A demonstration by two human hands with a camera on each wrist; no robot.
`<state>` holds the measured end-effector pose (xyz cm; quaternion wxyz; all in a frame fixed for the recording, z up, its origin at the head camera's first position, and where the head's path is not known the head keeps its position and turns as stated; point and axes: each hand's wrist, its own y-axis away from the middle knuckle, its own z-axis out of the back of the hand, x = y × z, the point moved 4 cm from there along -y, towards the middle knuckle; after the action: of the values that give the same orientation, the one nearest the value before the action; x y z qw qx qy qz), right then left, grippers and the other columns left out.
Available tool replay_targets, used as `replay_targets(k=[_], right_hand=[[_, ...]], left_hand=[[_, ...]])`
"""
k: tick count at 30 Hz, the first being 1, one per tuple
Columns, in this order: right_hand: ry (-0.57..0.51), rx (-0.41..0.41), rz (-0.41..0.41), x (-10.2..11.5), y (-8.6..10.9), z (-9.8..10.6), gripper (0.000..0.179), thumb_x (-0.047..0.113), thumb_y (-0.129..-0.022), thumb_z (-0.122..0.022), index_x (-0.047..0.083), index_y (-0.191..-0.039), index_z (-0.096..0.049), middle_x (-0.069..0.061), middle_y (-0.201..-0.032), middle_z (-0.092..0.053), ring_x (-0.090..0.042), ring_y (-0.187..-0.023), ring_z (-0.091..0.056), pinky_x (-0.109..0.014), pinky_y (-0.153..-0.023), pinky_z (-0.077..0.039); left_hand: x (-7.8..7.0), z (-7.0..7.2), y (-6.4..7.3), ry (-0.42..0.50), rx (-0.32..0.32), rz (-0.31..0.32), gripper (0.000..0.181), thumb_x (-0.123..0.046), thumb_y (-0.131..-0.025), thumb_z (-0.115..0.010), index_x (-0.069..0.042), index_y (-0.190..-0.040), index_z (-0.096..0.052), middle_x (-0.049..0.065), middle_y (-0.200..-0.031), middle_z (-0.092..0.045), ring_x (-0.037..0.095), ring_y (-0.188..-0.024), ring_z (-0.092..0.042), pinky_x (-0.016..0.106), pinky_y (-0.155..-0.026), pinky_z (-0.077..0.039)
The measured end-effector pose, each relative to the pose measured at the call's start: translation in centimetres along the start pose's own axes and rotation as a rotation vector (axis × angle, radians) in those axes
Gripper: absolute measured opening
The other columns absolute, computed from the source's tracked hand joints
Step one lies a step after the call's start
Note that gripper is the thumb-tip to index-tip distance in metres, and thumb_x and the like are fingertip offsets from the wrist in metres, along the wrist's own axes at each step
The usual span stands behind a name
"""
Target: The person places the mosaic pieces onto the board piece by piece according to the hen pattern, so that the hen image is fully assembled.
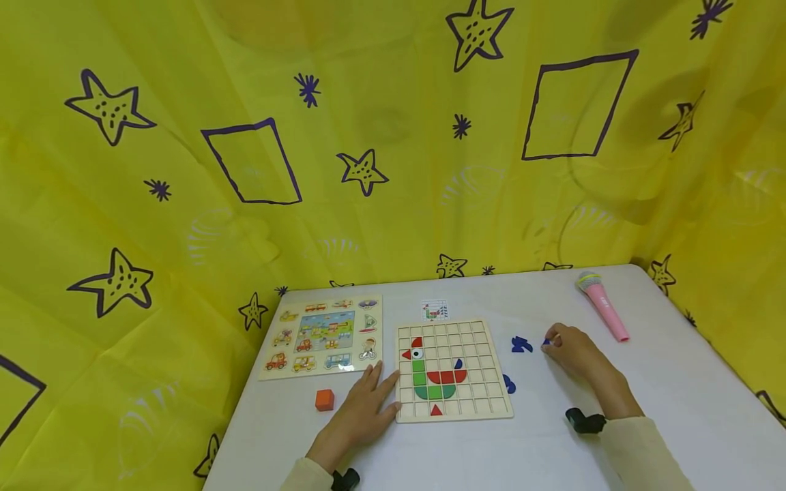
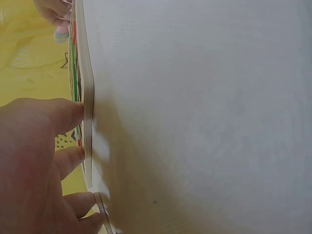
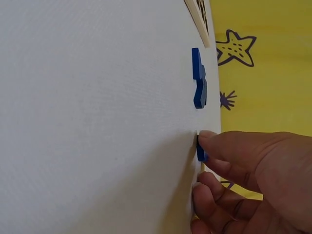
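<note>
My right hand (image 1: 572, 351) pinches a small blue puzzle piece (image 3: 201, 148) between thumb and finger, close over the white table. Left of it lies a small heap of blue pieces (image 1: 522, 345). With fingers spread, my left hand (image 1: 366, 404) touches the left edge of a wooden grid board (image 1: 485, 402). On the board, red, green and blue pieces form a bird-like figure, with a round eye piece (image 1: 417, 354) and one blue piece (image 1: 458, 364) at its right. A small picture card (image 1: 435, 310) showing a similar figure lies behind the board.
A wooden vehicle puzzle (image 1: 288, 372) lies at the back left, an orange cube (image 1: 325, 400) in front of it. More blue pieces (image 1: 510, 384) sit against the board's right edge. A pink toy microphone (image 1: 604, 308) lies at the back right. Yellow patterned curtains (image 1: 393, 225) surround the table.
</note>
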<state>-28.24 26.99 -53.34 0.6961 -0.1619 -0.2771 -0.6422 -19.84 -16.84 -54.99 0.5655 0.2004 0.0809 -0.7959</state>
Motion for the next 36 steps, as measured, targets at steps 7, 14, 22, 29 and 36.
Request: replay_targets(k=[7, 14, 22, 29, 36], right_hand=[[0.007, -0.023, -0.003, 0.0, -0.1, -0.3, 0.024, 0.01, -0.1, -0.067, -0.009, -0.113, -0.062, -0.028, -0.104, -0.066, -0.042, -0.097, -0.062, -0.061, -0.089, -0.054], [-0.022, -0.069, -0.005, 0.8, -0.2, -0.8, 0.025, 0.011, -0.099, -0.068, -0.009, -0.113, -0.063, -0.024, -0.102, -0.066, -0.038, -0.096, -0.061, -0.058, -0.088, -0.055], [-0.04, -0.107, 0.052, 4.7, -0.8, -2.8, 0.023, 0.01, -0.096, -0.073, -0.008, -0.108, -0.065, -0.022, -0.101, -0.065, -0.034, -0.092, -0.063, -0.053, -0.086, -0.056], [-0.047, -0.054, 0.025, 8.0, -1.4, -5.5, 0.023, 0.014, -0.097, -0.073, -0.002, -0.112, -0.067, -0.016, -0.103, -0.063, -0.028, -0.091, -0.059, -0.047, -0.083, -0.056], [-0.079, -0.033, 0.066, 10.5, -1.7, -7.1, 0.024, 0.014, -0.095, -0.077, -0.003, -0.109, -0.067, -0.013, -0.101, -0.063, -0.026, -0.089, -0.058, -0.043, -0.08, -0.055]], left_hand=[[0.0, 0.0, 0.0, -0.004, -0.001, -0.001, 0.062, -0.046, -0.106, -0.057, -0.025, -0.163, -0.043, 0.014, -0.175, -0.024, 0.04, -0.162, -0.018, 0.061, -0.128, -0.025], [0.2, -0.2, -0.2, -0.015, 0.008, 0.011, 0.063, -0.047, -0.106, -0.056, -0.027, -0.164, -0.041, 0.012, -0.176, -0.022, 0.039, -0.163, -0.017, 0.06, -0.128, -0.025], [0.5, -0.5, -0.3, -0.024, 0.011, 0.01, 0.064, -0.049, -0.106, -0.055, -0.028, -0.164, -0.041, 0.012, -0.176, -0.022, 0.038, -0.163, -0.017, 0.06, -0.128, -0.025], [0.6, -0.6, -0.3, -0.027, 0.007, 0.005, 0.063, -0.05, -0.106, -0.055, -0.029, -0.164, -0.041, 0.012, -0.176, -0.022, 0.038, -0.163, -0.018, 0.06, -0.128, -0.026], [0.5, -0.5, -0.3, -0.029, 0.004, 0.01, 0.064, -0.051, -0.105, -0.055, -0.029, -0.164, -0.041, 0.011, -0.176, -0.023, 0.038, -0.163, -0.018, 0.061, -0.128, -0.026]])
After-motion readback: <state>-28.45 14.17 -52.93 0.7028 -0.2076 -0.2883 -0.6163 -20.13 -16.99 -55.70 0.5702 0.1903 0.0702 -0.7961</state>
